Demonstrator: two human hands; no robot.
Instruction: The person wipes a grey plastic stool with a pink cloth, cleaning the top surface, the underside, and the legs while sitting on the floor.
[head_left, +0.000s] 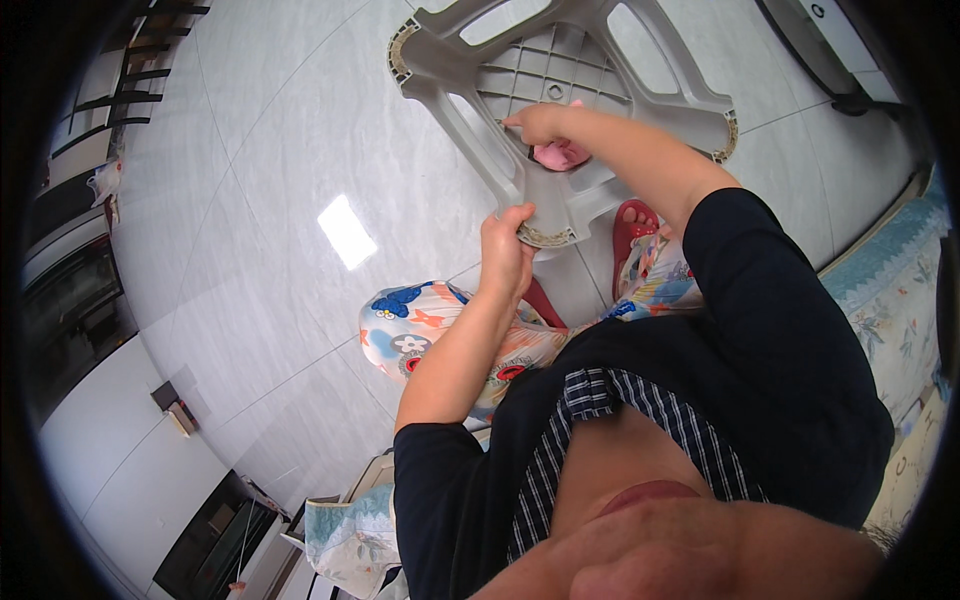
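An upturned grey plastic stool lies before me, its ribbed seat underside facing up. Brown dirt fills the hollow ends of its legs. My left hand grips the end of the nearest leg, thumb over the rim. Inside the stool, my right hand holds a crumpled pink cloth under its palm. The index finger reaches out to the inner edge of the seat, near a small dark spot. Part of the cloth is hidden by the hand and wrist.
Glossy grey floor tiles surround the stool. My feet in red slippers are close to its near leg. A sofa with a floral cover runs along the right. A black rack stands at the far left.
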